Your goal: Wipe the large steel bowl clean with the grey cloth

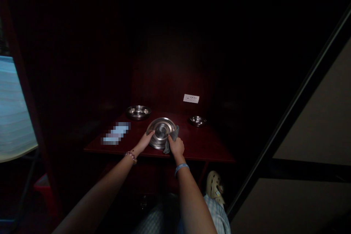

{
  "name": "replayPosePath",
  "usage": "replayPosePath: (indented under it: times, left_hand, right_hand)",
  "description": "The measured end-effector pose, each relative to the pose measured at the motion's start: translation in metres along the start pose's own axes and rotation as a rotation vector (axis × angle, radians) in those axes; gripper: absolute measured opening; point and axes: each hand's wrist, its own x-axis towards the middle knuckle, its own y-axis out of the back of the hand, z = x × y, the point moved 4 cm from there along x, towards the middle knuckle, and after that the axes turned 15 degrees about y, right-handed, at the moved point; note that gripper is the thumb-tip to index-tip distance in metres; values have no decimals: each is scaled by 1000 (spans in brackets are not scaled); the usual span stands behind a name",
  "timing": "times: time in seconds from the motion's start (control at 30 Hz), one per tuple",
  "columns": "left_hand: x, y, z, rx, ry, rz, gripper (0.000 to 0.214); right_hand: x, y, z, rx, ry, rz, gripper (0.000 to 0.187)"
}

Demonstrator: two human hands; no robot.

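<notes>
I see left hand [144,142], fingers closed on metal dish [161,129] rim; right hand [177,146], fingers pinching gray cloth [176,134] against opposite side, near tabletop [204,143] edge

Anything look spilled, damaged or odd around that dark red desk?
Only the pixelated patch on the desk, at left: its content is blocked out. No spill shows; the dish between left hand and right hand looks undamaged.

At the dark red counter [208,150] are three round, shiny silver metal dishes [161,129] [138,116] [197,121], one grey cloth [176,132] and one pale-blue pixelated item [116,133]. Behind the counter is one white rectangular socket panel [191,98]; in front, two wristbands [132,156] [181,168], one pinkish beaded, one blue; below, one beige perforated clog [213,184].
</notes>
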Motion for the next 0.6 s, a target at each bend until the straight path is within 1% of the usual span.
replayPosePath:
  times: [0.17,0.3,0.6]
  left_hand:
    - [-2,0,1,1,13,16,34]
    - [1,1,-1,-6,3,-3,38]
    - [5,0,-3,-20,-35,-47,39]
  right_hand:
    - [0,0,0,-7,-6,2,51]
    - [-1,1,-1,-14,-1,4,49]
    - [-1,0,0,-4,5,10,51]
